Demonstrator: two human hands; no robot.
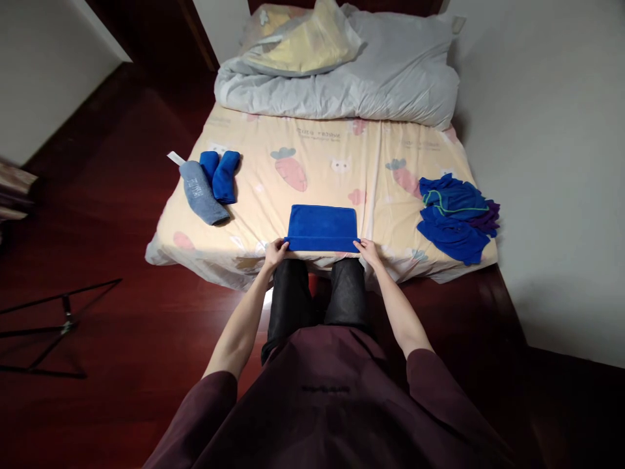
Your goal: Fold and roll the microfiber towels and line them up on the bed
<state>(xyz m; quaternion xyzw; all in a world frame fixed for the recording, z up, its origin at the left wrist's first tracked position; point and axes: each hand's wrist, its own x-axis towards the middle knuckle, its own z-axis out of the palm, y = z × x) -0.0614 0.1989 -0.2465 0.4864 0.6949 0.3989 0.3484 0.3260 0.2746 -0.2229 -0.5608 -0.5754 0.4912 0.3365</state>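
Observation:
A blue towel (322, 221) lies flat near the front edge of the bed, its near edge turned over in a narrow strip. My left hand (276, 252) pinches the left end of that strip, and my right hand (367, 250) pinches the right end. To the left lie two rolled blue towels (226, 176) beside a rolled grey-blue towel (201, 192) with a white tag. A loose heap of blue cloths (452, 215) sits at the right, with green edging and a purple piece among them.
The bed (254, 221) has a cream sheet with carrot prints. Toward its head are a bunched grey quilt (342, 91) and a yellow pillow in clear plastic (307, 45). Black tripod legs (66, 326) stand on the dark red floor at left; a wall (547, 163) borders the right.

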